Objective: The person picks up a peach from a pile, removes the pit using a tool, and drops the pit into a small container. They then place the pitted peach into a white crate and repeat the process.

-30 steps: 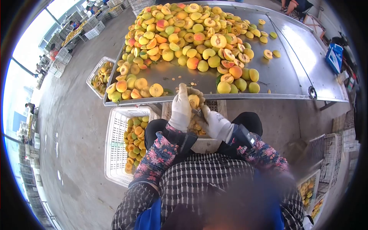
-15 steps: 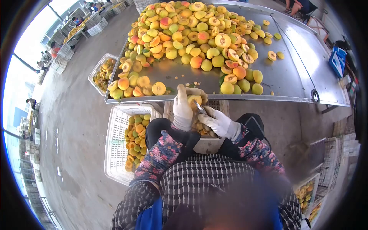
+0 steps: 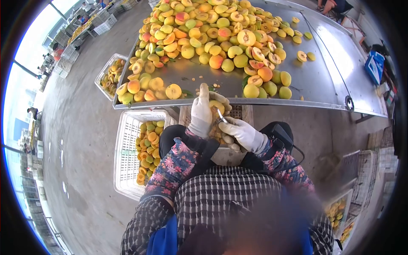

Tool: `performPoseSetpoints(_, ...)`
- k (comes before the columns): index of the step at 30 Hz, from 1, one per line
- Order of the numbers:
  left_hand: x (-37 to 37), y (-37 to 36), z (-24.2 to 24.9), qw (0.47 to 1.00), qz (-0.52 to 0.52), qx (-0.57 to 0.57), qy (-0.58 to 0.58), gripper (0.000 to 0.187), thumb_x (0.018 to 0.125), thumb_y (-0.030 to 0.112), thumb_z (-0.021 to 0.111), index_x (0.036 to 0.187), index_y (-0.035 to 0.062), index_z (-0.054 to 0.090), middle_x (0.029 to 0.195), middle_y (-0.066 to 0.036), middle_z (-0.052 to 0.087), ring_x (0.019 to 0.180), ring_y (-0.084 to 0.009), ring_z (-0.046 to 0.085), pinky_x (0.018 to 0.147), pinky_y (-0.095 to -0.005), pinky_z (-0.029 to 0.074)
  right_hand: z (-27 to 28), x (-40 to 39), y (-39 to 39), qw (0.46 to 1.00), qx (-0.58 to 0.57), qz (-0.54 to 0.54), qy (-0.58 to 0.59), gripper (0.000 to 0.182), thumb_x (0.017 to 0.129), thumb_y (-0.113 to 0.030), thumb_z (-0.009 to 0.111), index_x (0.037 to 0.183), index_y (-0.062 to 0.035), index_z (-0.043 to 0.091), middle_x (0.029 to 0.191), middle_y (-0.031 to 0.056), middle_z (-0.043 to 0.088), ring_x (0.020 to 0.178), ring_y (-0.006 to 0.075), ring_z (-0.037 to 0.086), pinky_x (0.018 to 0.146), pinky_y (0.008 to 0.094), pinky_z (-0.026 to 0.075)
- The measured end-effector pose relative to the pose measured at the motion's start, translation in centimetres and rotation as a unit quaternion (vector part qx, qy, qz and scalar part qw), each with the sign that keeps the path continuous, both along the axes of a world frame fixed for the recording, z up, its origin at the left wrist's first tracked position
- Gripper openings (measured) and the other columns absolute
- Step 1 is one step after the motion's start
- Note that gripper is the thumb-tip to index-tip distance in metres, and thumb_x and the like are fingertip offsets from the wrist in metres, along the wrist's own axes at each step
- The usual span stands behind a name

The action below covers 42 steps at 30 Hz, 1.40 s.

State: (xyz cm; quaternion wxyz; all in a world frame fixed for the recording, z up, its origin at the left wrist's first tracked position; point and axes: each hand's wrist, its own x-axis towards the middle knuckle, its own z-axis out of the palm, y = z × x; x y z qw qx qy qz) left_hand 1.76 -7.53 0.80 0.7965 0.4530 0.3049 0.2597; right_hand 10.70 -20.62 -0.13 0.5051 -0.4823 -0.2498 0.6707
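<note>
In the head view, the left hand (image 3: 201, 114), gloved, grasps a yellow fruit (image 3: 216, 106) by the near edge of the metal table (image 3: 318, 83), as it did half a second ago. The right hand (image 3: 245, 134), also gloved, is closed around a small knife (image 3: 222, 116). One second ago its blade was mostly hidden; now it shows clearly, at the fruit, but I cannot tell how deep. The fruit heap (image 3: 199, 38) farther away looks unchanged.
</note>
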Motion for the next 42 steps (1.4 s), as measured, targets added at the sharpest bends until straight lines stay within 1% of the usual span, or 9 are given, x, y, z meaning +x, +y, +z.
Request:
performPoseSetpoints(3,-0.2,0.3,-0.1,0.998,-0.046,-0.028,0.023,0.068,0.097,0.058,0.04,0.077,-0.003,0.061,0.072,-0.017,0.063,0.064,-0.0273,0.064,0.063,-0.0355,0.054,-0.2,0.1,-0.2,0.991,0.001,0.04,-0.126,0.03,0.097,-0.036,0.055,0.107,-0.0077,0.055,0.064,0.0001,0.052,0.042,0.0095,0.046,0.039,0.0235,0.037)
performPoseSetpoints(11,1.2,1.7,-1.3,0.995,-0.08,-0.04,-0.033,0.063,0.097,0.056,0.042,0.08,-0.0017,0.06,0.078,-0.016,0.064,0.071,-0.0273,0.066,0.066,-0.0357,0.055,-1.4,1.3,-1.0,0.956,-0.003,0.028,0.291,0.036,0.101,-0.039,0.045,0.101,-0.0047,0.054,0.061,-0.0013,0.042,0.041,0.0099,0.037,0.037,0.0242,0.029)
performPoseSetpoints(17,0.0,3.8,-1.7,0.997,0.067,-0.025,-0.043,0.051,0.1,0.046,0.042,0.094,-0.0016,0.06,0.087,-0.011,0.066,0.075,-0.0227,0.067,0.065,-0.0328,0.055,-3.1,1.7,-1.2,0.995,-0.047,-0.028,0.088,0.032,0.098,-0.037,0.05,0.104,-0.0063,0.054,0.064,-0.0003,0.048,0.042,0.0109,0.043,0.037,0.0252,0.033)
performPoseSetpoints(18,-1.1,4.8,-2.5,0.988,0.074,0.135,0.01,0.049,0.1,0.045,0.045,0.096,-0.0017,0.06,0.087,-0.011,0.066,0.077,-0.0222,0.067,0.066,-0.0328,0.054,-3.3,1.7,-1.1,0.997,-0.067,-0.045,0.015,0.031,0.097,-0.036,0.051,0.104,-0.0063,0.054,0.065,0.0,0.049,0.042,0.0111,0.044,0.037,0.0254,0.034)
performPoseSetpoints(23,-8.2,9.9,-0.8,0.869,0.165,0.394,0.251,0.038,0.09,0.034,0.063,0.11,0.002,0.063,0.091,-0.013,0.067,0.083,-0.0264,0.066,0.075,-0.036,0.051,-3.8,0.9,-1.2,0.99,-0.063,-0.03,-0.122,0.021,0.095,-0.03,0.054,0.099,-0.0096,0.052,0.066,-0.0009,0.048,0.045,0.0094,0.044,0.041,0.0251,0.037)
performPoseSetpoints(26,-11.5,13.9,-0.7,0.649,0.143,0.609,0.432,0.038,0.087,0.032,0.067,0.113,0.0048,0.064,0.099,-0.013,0.066,0.091,-0.0249,0.063,0.082,-0.0341,0.05,-3.9,0.7,-1.4,0.992,-0.026,-0.031,-0.117,0.019,0.095,-0.029,0.053,0.097,-0.0101,0.051,0.067,-0.0016,0.048,0.046,0.0083,0.044,0.041,0.0244,0.037)
performPoseSetpoints(32,1.5,6.5,2.5,0.897,-0.083,0.379,0.211,0.038,0.086,0.019,0.07,0.119,0.0036,0.06,0.105,-0.01,0.066,0.098,-0.0223,0.063,0.085,-0.0342,0.05,-4.7,0.7,-1.1,0.955,0.084,-0.284,0.009,0.014,0.097,-0.02,0.054,0.103,-0.0073,0.053,0.074,-0.0028,0.052,0.056,0.005,0.048,0.048,0.0213,0.04)
performPoseSetpoints(38,12.2,-0.5,-2.6,0.715,-0.184,0.589,0.328,0.053,0.078,0.035,0.075,0.119,0.0058,0.058,0.117,-0.02,0.058,0.109,-0.0369,0.058,0.091,-0.041,0.048,-5.6,1.7,-1.9,0.894,0.155,-0.421,0.009,0.021,0.097,-0.014,0.053,0.114,-0.0023,0.056,0.094,-0.0023,0.056,0.083,0.0044,0.047,0.074,0.0192,0.039)
performPoseSetpoints(42,13.3,1.1,-5.5,0.769,-0.142,0.548,0.296,0.05,0.082,0.038,0.07,0.118,0.0056,0.058,0.118,-0.021,0.057,0.107,-0.0373,0.058,0.091,-0.0413,0.047,-5.0,2.0,-2.2,0.888,0.156,-0.432,-0.031,0.019,0.1,-0.024,0.048,0.104,-0.0065,0.055,0.066,0.0004,0.05,0.049,0.0083,0.043,0.046,0.0226,0.037)
